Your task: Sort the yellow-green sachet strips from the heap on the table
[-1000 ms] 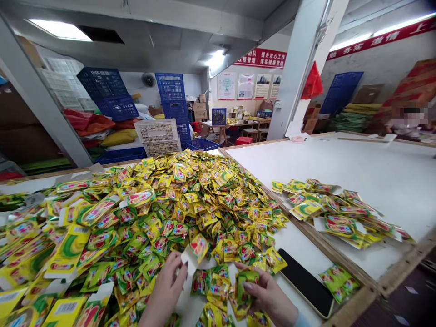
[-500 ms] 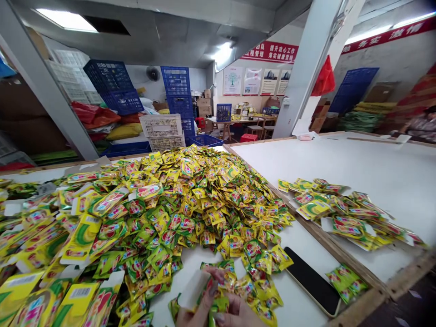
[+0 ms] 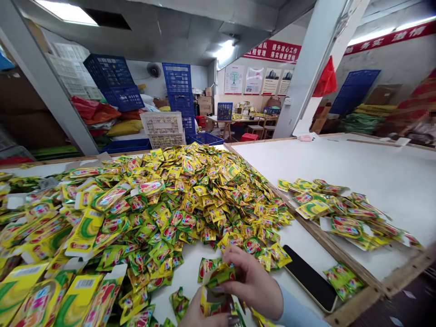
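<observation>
At the bottom middle, my left hand grips a small open carton, its grey inside facing up. My right hand comes from the right in a light blue sleeve and pinches a green and yellow sachet at the carton's mouth. I cannot tell how far the sachet is inside. Just left of the carton lies a loose green sachet. Ahead rises a large pile of yellow and green sachets. Flat yellow cartons with fruit pictures cover the left side.
A black phone lies right of my hands, near a green sachet strip. A wooden strip divides the white tabletop. Beyond it is a heap of cartons. Blue crates stand behind the table.
My right hand has moved up and into fuller view, with a sachet at the carton's mouth. The carton is now turned with its opening upward.
</observation>
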`<move>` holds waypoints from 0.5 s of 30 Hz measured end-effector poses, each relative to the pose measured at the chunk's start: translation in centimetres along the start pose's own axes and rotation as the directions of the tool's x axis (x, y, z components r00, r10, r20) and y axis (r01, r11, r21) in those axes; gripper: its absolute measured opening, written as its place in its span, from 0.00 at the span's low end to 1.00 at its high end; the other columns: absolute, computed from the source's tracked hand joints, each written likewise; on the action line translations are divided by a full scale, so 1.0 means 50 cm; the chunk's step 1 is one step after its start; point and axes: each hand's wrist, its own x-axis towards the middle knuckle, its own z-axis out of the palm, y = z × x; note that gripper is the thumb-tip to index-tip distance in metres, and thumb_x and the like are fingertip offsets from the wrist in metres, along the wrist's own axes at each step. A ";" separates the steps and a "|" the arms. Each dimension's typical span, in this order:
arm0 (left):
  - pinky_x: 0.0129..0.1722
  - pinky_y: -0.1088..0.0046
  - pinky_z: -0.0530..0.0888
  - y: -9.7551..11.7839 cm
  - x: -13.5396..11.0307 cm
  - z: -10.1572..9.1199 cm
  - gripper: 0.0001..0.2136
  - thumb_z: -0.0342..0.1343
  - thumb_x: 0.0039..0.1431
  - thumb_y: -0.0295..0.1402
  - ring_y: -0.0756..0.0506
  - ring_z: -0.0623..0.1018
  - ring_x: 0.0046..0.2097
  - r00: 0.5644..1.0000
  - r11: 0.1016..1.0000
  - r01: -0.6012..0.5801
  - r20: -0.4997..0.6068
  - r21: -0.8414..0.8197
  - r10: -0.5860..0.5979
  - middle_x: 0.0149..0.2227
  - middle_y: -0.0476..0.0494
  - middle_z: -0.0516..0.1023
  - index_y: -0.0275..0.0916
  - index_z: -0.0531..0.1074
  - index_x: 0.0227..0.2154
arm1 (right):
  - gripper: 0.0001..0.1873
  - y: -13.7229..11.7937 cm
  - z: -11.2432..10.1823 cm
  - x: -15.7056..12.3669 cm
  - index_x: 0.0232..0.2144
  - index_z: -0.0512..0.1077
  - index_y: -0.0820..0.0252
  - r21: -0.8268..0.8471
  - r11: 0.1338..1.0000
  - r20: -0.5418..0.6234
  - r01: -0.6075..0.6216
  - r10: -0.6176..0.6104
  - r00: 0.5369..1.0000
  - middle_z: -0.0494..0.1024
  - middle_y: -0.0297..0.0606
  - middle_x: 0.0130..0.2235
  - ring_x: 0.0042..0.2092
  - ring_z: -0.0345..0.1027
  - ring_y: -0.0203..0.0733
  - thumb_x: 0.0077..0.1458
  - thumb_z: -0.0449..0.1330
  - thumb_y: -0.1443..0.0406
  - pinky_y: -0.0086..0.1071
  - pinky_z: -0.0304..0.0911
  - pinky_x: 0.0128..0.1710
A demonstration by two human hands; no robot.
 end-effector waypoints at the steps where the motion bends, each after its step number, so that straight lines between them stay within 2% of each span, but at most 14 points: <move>1: 0.43 0.65 0.69 0.000 -0.002 -0.002 0.29 0.68 0.29 0.45 0.39 0.74 0.42 1.000 1.000 -0.007 -0.001 -0.004 0.007 0.36 0.41 0.77 0.37 0.68 0.37 | 0.09 -0.001 -0.003 -0.002 0.23 0.70 0.61 -0.100 0.995 0.038 -0.015 0.019 0.999 0.66 0.32 0.32 0.35 0.62 0.36 0.42 0.66 0.63 0.28 0.58 0.35; 4: 0.42 0.65 0.70 -0.002 -0.001 0.002 0.24 0.67 0.31 0.40 0.40 0.75 0.40 1.000 0.998 -0.013 -0.005 0.060 0.013 0.34 0.42 0.78 0.37 0.70 0.35 | 0.07 -0.007 -0.012 -0.010 0.28 0.73 0.58 -0.334 0.942 0.170 -0.041 0.103 0.980 0.67 0.33 0.34 0.35 0.62 0.37 0.42 0.65 0.67 0.28 0.57 0.34; 7: 0.39 0.68 0.71 -0.002 0.008 0.012 0.17 0.66 0.33 0.35 0.42 0.75 0.38 0.998 0.994 -0.008 0.059 0.109 0.001 0.32 0.45 0.77 0.37 0.71 0.30 | 0.11 -0.017 -0.024 -0.014 0.33 0.75 0.55 -0.484 0.873 0.303 0.059 0.104 0.947 0.68 0.35 0.37 0.34 0.63 0.37 0.43 0.61 0.70 0.28 0.56 0.33; 9: 0.38 0.69 0.71 0.001 0.012 0.013 0.17 0.65 0.33 0.34 0.42 0.75 0.37 0.995 0.996 -0.008 0.100 0.089 -0.001 0.32 0.46 0.77 0.37 0.72 0.31 | 0.16 -0.022 -0.040 -0.015 0.38 0.72 0.56 -0.436 0.890 0.385 0.133 0.051 0.922 0.69 0.36 0.38 0.35 0.64 0.37 0.43 0.60 0.71 0.27 0.57 0.33; 11: 0.39 0.68 0.71 0.005 0.011 0.008 0.18 0.65 0.34 0.35 0.42 0.75 0.38 0.994 0.994 0.011 0.109 0.106 -0.022 0.31 0.48 0.77 0.38 0.72 0.33 | 0.18 -0.021 -0.055 -0.016 0.41 0.70 0.58 -0.356 0.922 0.383 0.151 -0.003 0.924 0.70 0.36 0.37 0.35 0.64 0.37 0.44 0.59 0.72 0.25 0.58 0.33; 13: 0.42 0.67 0.71 0.009 0.003 0.002 0.19 0.66 0.35 0.35 0.41 0.74 0.40 0.995 0.981 0.043 0.085 0.190 -0.060 0.33 0.49 0.77 0.40 0.72 0.34 | 0.14 -0.012 -0.061 -0.021 0.37 0.72 0.59 -0.344 0.929 0.345 0.140 -0.014 0.938 0.71 0.35 0.34 0.33 0.64 0.36 0.46 0.57 0.73 0.25 0.58 0.31; 15: 0.43 0.65 0.71 0.011 -0.009 -0.001 0.16 0.64 0.42 0.37 0.42 0.74 0.42 0.992 0.957 0.093 0.059 0.273 -0.113 0.36 0.48 0.77 0.40 0.71 0.36 | 0.10 0.003 -0.056 -0.031 0.31 0.74 0.59 -0.364 0.920 0.338 0.142 -0.012 0.941 0.72 0.35 0.31 0.31 0.65 0.35 0.47 0.57 0.74 0.25 0.57 0.30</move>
